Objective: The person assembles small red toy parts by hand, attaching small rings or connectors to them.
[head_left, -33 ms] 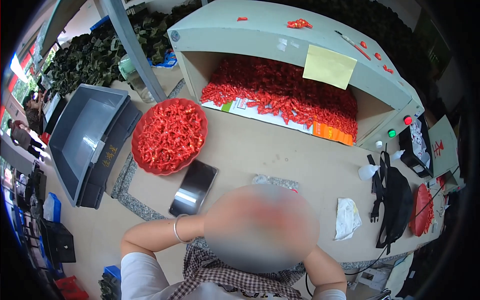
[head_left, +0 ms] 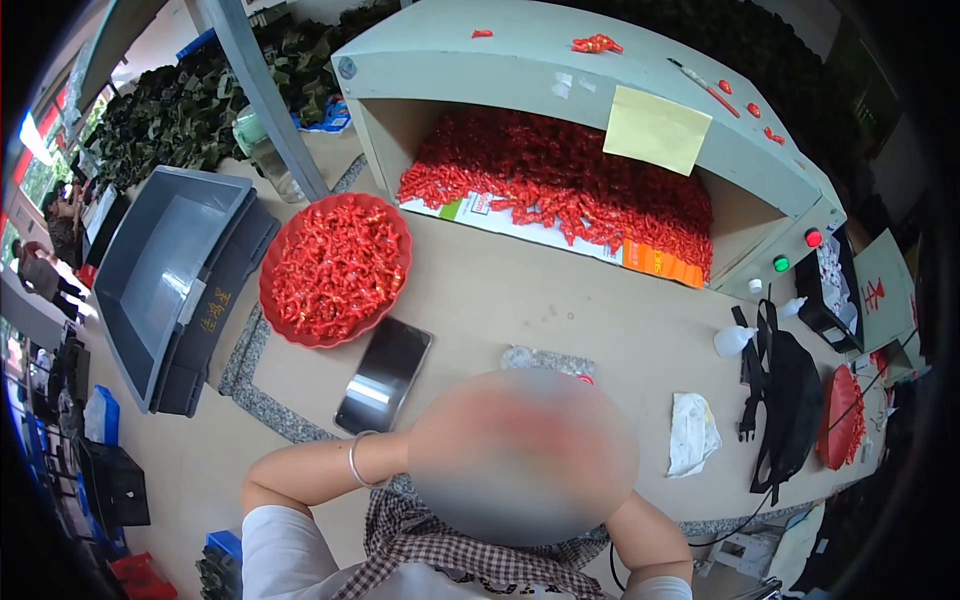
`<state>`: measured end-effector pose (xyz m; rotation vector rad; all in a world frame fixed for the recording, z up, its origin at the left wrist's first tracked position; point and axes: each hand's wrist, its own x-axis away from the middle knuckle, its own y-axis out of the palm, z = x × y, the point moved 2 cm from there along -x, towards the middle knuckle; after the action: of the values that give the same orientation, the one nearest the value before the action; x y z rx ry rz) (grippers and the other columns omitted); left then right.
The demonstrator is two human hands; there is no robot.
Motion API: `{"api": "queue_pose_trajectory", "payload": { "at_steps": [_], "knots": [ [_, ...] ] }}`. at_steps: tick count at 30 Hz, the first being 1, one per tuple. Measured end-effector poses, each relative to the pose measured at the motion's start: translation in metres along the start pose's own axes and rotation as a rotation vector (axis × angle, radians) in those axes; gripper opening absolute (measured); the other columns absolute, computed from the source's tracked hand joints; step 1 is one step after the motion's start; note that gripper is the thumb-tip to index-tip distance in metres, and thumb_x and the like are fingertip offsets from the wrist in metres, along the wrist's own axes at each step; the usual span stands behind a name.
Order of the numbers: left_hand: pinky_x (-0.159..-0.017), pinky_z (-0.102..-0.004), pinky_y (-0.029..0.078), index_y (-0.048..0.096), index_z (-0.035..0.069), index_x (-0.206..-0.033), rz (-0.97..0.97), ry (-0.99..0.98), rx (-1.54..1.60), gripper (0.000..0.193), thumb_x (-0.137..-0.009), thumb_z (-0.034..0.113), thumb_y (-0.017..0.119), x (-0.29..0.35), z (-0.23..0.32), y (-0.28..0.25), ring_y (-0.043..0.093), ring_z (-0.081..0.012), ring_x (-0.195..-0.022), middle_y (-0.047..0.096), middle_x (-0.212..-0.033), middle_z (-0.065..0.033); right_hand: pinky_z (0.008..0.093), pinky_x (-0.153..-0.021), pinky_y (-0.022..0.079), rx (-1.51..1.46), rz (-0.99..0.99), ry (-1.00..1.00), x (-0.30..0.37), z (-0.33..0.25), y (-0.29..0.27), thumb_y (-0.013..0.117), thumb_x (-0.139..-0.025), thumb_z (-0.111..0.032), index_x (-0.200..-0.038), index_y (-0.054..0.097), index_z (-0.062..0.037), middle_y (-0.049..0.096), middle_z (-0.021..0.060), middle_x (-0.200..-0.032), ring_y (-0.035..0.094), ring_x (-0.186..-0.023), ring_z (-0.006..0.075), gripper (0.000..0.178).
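Note:
My left forearm [head_left: 385, 458], with a bracelet at the wrist, and my right forearm [head_left: 640, 530] reach inward over the table's near edge. A blurred oval [head_left: 523, 460] covers both hands, so their fingers and anything in them are hidden; a reddish smear shows inside it. Just beyond the oval lies a small speckled slab [head_left: 550, 362] with a bit of red at its right end. A dark phone [head_left: 384, 376] rests beside my left wrist. Farther left, a red scalloped bowl [head_left: 402, 285] is full of small shiny red pieces [head_left: 335, 265].
An open-fronted pale cabinet [head_left: 450, 75] at the back holds a heap of red pieces [head_left: 560, 180]. Grey stacked bins [head_left: 165, 290] stand left. To the right are a crumpled white cloth [head_left: 693, 435], a white bottle [head_left: 733, 341], a black bag [head_left: 790, 410] and another red bowl [head_left: 837, 420].
The whole view has shifted very slightly; the table's things sit a few pixels left and up. No object has visibly moved on the table.

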<state>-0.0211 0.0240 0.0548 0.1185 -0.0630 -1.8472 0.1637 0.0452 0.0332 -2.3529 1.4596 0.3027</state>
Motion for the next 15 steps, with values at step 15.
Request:
{"api": "queue_pose_trajectory", "payload": {
  "at_steps": [15],
  "knots": [
    [-0.085,-0.0281,0.046,0.047,0.004,-0.119,-0.105,-0.179,0.564,0.028,-0.093,0.016,0.047,0.007,-0.046,0.007,0.054,-0.0139,-0.101,0.057,-0.105,-0.0064,0.0307,-0.067,0.048,0.503,-0.006,-0.167,-0.083,-0.027,-0.028,0.062,-0.076,0.001,-0.089,0.059,-0.0004,0.060,0.0117,-0.085,0.060,-0.077,0.0226,0.013]
  ]
}}
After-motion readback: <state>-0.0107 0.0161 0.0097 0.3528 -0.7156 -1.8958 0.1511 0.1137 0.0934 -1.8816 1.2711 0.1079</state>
